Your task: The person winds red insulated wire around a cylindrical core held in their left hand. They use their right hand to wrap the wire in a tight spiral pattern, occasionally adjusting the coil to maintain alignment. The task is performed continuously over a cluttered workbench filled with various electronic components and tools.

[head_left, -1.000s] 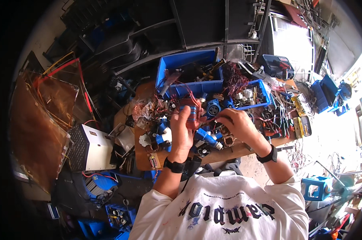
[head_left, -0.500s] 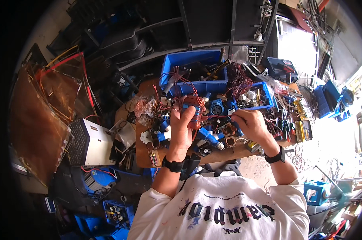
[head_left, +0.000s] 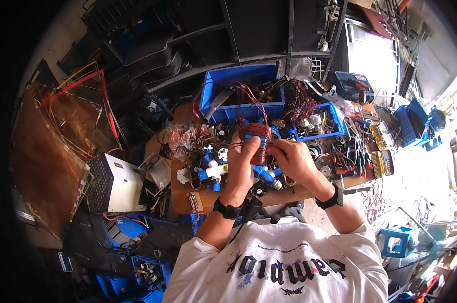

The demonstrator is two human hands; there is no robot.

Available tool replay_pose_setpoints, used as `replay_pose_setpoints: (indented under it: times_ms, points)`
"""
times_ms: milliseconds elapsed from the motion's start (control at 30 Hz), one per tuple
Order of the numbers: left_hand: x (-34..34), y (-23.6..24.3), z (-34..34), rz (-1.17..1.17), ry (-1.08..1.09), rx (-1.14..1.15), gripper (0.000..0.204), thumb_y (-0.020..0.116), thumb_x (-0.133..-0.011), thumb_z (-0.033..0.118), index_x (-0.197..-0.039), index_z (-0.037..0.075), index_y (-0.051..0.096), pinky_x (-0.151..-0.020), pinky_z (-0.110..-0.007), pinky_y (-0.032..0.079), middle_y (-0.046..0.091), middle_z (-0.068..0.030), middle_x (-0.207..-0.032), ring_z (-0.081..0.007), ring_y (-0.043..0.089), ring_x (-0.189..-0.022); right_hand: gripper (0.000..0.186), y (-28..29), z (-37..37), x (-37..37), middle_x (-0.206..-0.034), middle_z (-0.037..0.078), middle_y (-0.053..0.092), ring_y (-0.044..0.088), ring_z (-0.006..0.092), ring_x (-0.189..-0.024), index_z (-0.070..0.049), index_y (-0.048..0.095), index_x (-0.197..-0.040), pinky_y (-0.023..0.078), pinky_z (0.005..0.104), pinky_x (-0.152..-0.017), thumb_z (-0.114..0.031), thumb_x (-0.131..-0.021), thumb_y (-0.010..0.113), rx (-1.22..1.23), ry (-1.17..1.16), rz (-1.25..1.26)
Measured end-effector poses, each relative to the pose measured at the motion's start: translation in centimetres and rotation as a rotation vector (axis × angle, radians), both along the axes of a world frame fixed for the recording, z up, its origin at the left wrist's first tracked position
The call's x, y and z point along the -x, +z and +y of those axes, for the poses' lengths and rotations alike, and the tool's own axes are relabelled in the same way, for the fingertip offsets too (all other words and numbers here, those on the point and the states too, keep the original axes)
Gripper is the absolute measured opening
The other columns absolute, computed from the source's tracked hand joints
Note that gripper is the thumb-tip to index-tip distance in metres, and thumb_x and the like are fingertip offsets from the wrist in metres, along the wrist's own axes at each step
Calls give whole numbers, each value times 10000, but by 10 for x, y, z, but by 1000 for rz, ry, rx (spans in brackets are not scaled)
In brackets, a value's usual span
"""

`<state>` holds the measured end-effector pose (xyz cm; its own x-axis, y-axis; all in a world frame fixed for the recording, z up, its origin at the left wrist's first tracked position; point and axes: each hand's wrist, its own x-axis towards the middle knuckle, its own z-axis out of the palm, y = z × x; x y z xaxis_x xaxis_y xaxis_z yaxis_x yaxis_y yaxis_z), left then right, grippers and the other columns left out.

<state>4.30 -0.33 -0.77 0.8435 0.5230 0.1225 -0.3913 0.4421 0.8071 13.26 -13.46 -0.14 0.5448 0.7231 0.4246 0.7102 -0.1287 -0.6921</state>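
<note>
My left hand (head_left: 241, 166) is wrapped round a coil of reddish-brown wire (head_left: 261, 156) with blue bands across it, the thumb pressed on its face. Long red lead wires (head_left: 261, 108) rise from the coil and arch over the big blue bin. At the coil's right side my right hand (head_left: 298, 160) is closed in a pinch, seemingly on a thin wire from the coil; its fingertips are partly hidden. Just below the hands lie blue plug-like fittings (head_left: 265, 175) on the wooden table (head_left: 284, 196).
A large blue bin (head_left: 238, 112) with tools stands behind the hands, and a smaller blue tray (head_left: 317, 135) of parts sits to its right. Hand tools (head_left: 357, 164) lie at the right. A bundle of dark red wire (head_left: 297, 101) lies between the containers. A white metal box (head_left: 120, 184) stands left.
My right hand has moved left, up against the coil. The left hand has shifted right with the coil, which is turned more upright, and the lead wires have swung right.
</note>
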Motion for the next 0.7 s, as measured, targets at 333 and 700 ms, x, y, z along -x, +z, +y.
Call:
replay_pose_setpoints:
  times_ms: [333,700]
  points:
    - [7,12,17,4,51,-29,411,688,-912,338,-1162,20,611,-773,-344,594,689,-108,-1038,-185,683,-871,149,-18,-57,-34,-826,171,672,660,362,-768,-5,666,-938,506,409,-682,-148,-927,624,201,88,22]
    - [6,17,35,-34,74,-36,393,683,-920,335,-1142,16,623,-779,-376,604,686,-124,-1077,-196,681,-940,197,-8,-71,-40,-861,188,684,658,388,-814,-3,662,-976,511,422,-715,-185,-946,591,165,117,164]
